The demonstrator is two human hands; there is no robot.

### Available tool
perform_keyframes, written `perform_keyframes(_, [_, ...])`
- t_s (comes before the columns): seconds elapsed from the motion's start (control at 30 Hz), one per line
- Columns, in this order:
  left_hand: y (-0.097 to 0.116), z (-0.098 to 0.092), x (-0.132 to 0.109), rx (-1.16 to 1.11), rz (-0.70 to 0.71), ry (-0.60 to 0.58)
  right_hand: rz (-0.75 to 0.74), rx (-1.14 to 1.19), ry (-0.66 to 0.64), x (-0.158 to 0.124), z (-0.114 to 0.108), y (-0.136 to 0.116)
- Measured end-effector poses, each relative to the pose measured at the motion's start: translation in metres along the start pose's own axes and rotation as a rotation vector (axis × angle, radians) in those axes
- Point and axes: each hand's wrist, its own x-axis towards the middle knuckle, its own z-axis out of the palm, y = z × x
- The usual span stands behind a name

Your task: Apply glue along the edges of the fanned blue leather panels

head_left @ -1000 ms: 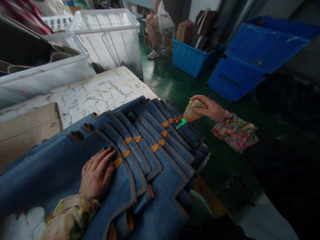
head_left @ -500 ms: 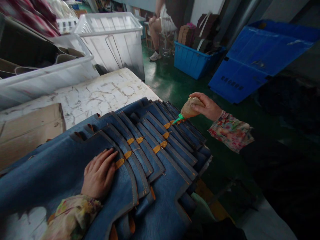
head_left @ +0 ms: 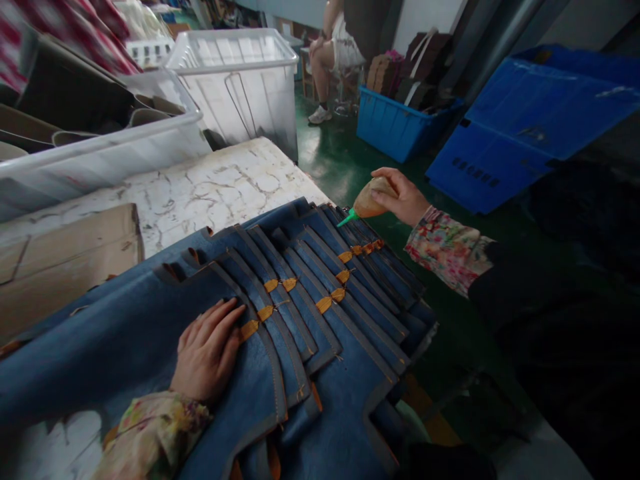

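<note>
Overlapping blue leather-like panels (head_left: 350, 347) with grey stitched edges lie fanned out before me, several bearing small orange tabs (head_left: 265, 312) with loose threads. My left hand (head_left: 210, 350) rests flat on the nearest panel, fingertips beside an orange tab. In my right hand (head_left: 403, 197) is a squeeze bottle (head_left: 373, 198) of brownish stuff with a green nozzle. The bottle is tilted, nozzle pointing down and left, over the far end of the panels. A gap seems to separate the tip from the panels.
A white marked tabletop (head_left: 225, 177) carries the panels and a flat cardboard piece (head_left: 70, 260). Beyond stand a white bin (head_left: 240, 93) and a bin of dark curved pieces (head_left: 105, 147). Blue crates (head_left: 400, 130) stand on the green floor, near a seated person (head_left: 325, 60).
My right hand has lifted the bottle up and left, taking the nozzle off the orange tabs. My left hand stays on the panel. The whole view has shifted slightly.
</note>
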Motion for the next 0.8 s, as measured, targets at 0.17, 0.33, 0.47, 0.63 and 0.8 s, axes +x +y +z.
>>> perform_keyframes(0.17, [0.002,-0.001,0.001,0.005,0.001,0.006,-0.045,-0.009,0.060,0.019,0.012,0.003])
perform_keyframes(0.33, [0.001,0.000,-0.001,-0.002,0.006,0.006,-0.042,-0.018,0.107,0.035,0.023,0.005])
perform_keyframes(0.47, [0.001,0.000,-0.001,-0.011,0.000,0.002,0.002,-0.034,0.128,0.039,0.023,0.006])
perform_keyframes(0.63, [0.002,0.000,-0.001,-0.031,-0.030,0.000,0.081,-0.022,0.073,0.030,0.011,0.009])
perform_keyframes(0.8, [0.001,0.001,-0.002,-0.044,-0.049,-0.006,0.151,0.020,0.048,0.027,0.006,0.008])
